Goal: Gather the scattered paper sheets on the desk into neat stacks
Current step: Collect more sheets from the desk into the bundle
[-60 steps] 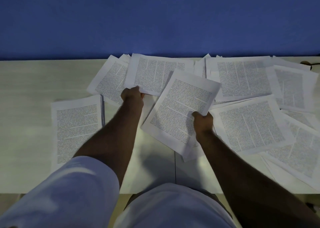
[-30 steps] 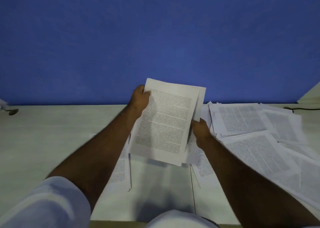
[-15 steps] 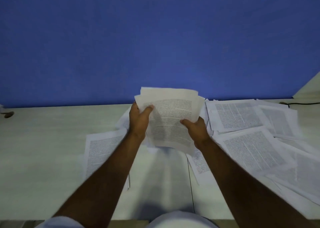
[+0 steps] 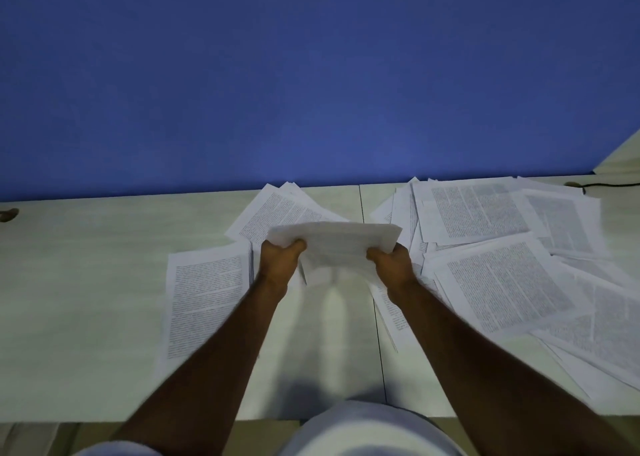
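A small bundle of printed paper sheets (image 4: 337, 247) is held above the desk (image 4: 86, 282), tipped nearly edge-on to me. My left hand (image 4: 278, 259) grips its left side and my right hand (image 4: 393, 265) grips its right side, thumbs on top. A neat stack of sheets (image 4: 204, 303) lies on the desk to the left of my left forearm. Loose sheets (image 4: 277, 213) lie behind the bundle. Several scattered, overlapping sheets (image 4: 502, 282) cover the right half of the desk.
A blue wall (image 4: 311, 74) rises right behind the desk. A dark cable (image 4: 609, 184) runs along the far right corner. A small dark object (image 4: 8, 214) sits at the far left edge. A seam (image 4: 379, 351) splits the desk top.
Both hands lifted sheets off the desk, brought them together into one bundle, and have now lowered and tipped it flatter. The view shifted, showing more wall.
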